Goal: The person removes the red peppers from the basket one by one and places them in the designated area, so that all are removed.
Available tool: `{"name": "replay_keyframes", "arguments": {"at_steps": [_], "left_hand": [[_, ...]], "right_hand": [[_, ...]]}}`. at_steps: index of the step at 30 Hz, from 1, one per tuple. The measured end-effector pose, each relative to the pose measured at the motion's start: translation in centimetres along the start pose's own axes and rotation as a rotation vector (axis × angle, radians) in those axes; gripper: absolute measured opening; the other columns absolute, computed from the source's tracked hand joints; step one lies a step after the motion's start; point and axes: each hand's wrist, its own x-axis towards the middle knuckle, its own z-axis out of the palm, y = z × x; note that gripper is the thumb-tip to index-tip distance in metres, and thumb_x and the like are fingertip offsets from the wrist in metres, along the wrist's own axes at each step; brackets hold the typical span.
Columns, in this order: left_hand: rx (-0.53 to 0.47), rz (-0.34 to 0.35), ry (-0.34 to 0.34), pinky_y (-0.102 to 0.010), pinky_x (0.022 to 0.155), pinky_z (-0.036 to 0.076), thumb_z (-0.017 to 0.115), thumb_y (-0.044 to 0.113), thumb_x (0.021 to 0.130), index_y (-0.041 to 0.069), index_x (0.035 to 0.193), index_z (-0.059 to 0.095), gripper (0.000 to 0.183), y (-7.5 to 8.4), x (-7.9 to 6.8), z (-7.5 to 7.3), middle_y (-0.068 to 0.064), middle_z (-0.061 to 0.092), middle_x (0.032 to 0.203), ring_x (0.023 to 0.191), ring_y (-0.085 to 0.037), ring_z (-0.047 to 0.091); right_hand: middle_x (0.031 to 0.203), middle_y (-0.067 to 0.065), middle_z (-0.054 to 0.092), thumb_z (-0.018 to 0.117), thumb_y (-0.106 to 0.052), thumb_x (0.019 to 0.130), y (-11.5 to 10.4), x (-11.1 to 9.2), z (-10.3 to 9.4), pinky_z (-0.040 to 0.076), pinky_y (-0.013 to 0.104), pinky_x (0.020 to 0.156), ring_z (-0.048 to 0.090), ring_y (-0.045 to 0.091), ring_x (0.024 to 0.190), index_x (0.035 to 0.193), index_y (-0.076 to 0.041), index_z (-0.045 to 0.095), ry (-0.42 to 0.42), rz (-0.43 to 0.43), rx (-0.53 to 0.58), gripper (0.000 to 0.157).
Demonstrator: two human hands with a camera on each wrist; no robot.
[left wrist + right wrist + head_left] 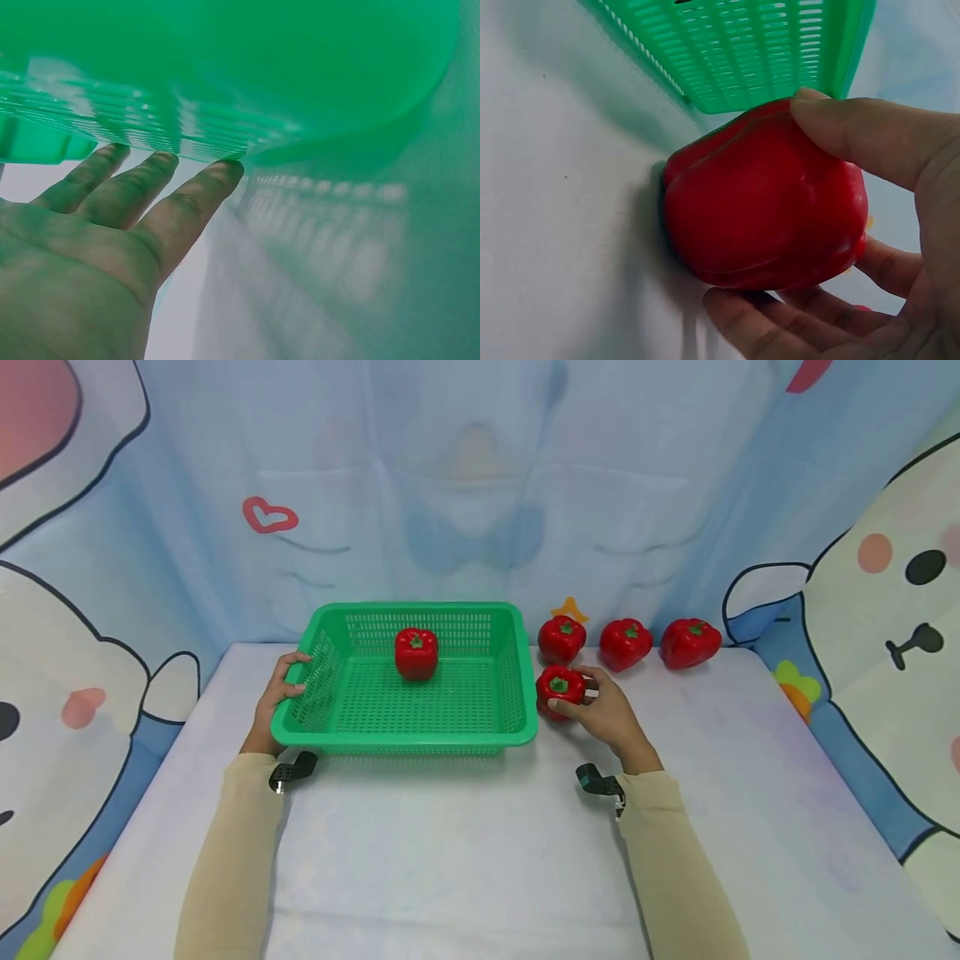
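A green plastic basket [420, 739] stands on the table with one red bell pepper [416, 653] inside it. At the basket's left side my left hand [272, 706] holds the rim. Three of its fingers [184, 210] reach along the outside of the basket wall in the left wrist view; the thumb is hidden there. My right hand [607, 710] grips another red bell pepper [765, 202] just right of the basket, thumb on one side and fingers on the other. This pepper is upright, its green stem up in the head view.
Behind the right hand, three more bell peppers form a row: a left one [562, 639], a middle one [625, 644] and a right one [690, 643]. A printed blue curtain [480, 527] hangs along the back of the white table [450, 860].
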Motion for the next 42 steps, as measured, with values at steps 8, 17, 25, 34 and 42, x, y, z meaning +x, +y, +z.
{"name": "replay_keyframes", "arguments": {"at_steps": [8, 17, 25, 34, 42], "left_hand": [[-0.015, 0.053, 0.002, -0.024, 0.092, 0.05, 0.024, -0.002, 0.093, 0.025, 0.122, 0.046, 0.045, -0.5, 0.1, -0.5, -0.009, 0.034, 0.143, 0.123, -0.017, 0.049], [0.032, -0.008, 0.01, -0.024, 0.092, 0.046, 0.028, 0.005, 0.096, 0.027, 0.124, 0.042, 0.038, -0.3, 0.2, 0.3, -0.004, 0.03, 0.144, 0.121, -0.023, 0.041], [0.006, 0.02, 0.023, -0.024, 0.091, 0.048, 0.027, 0.002, 0.095, 0.027, 0.122, 0.044, 0.04, -0.8, 0.3, 0.0, -0.006, 0.033, 0.141, 0.118, -0.019, 0.048], [-0.026, 0.054, 0.022, -0.024, 0.092, 0.047, 0.028, -0.001, 0.095, 0.026, 0.121, 0.046, 0.041, -1.2, 0.8, 0.6, -0.009, 0.032, 0.143, 0.12, -0.016, 0.048], [-0.088, 0.078, 0.011, -0.022, 0.092, 0.049, 0.029, -0.003, 0.094, 0.022, 0.118, 0.048, 0.04, -1.6, 2.1, 1.8, -0.01, 0.038, 0.14, 0.117, -0.013, 0.054]], "right_hand": [[0.153, 0.022, 0.034, 0.075, -0.031, 0.086, -0.6, -0.1, 0.3, 0.048, 0.053, 0.1, 0.041, 0.044, 0.133, 0.156, -0.008, 0.021, -0.048, -0.022, -0.063, 0.091], [0.154, 0.025, 0.032, 0.068, -0.038, 0.09, -5.8, -2.0, -1.1, 0.04, 0.065, 0.103, 0.033, 0.046, 0.14, 0.156, -0.007, 0.021, 0.024, -0.149, -0.224, 0.086], [0.158, 0.017, 0.029, 0.071, -0.038, 0.089, -13.9, 0.2, 1.9, 0.042, 0.056, 0.106, 0.035, 0.04, 0.142, 0.156, -0.015, 0.022, -0.252, -0.307, -0.224, 0.087], [0.162, 0.011, 0.025, 0.075, -0.027, 0.086, -16.5, 8.0, 8.4, 0.039, 0.052, 0.109, 0.028, 0.034, 0.147, 0.156, -0.017, 0.027, -0.436, -0.258, -0.336, 0.085], [0.156, 0.014, 0.033, 0.076, -0.032, 0.085, -15.4, 10.2, 9.2, 0.043, 0.05, 0.107, 0.039, 0.035, 0.139, 0.154, -0.016, 0.029, -0.394, -0.2, -0.359, 0.085]]}}
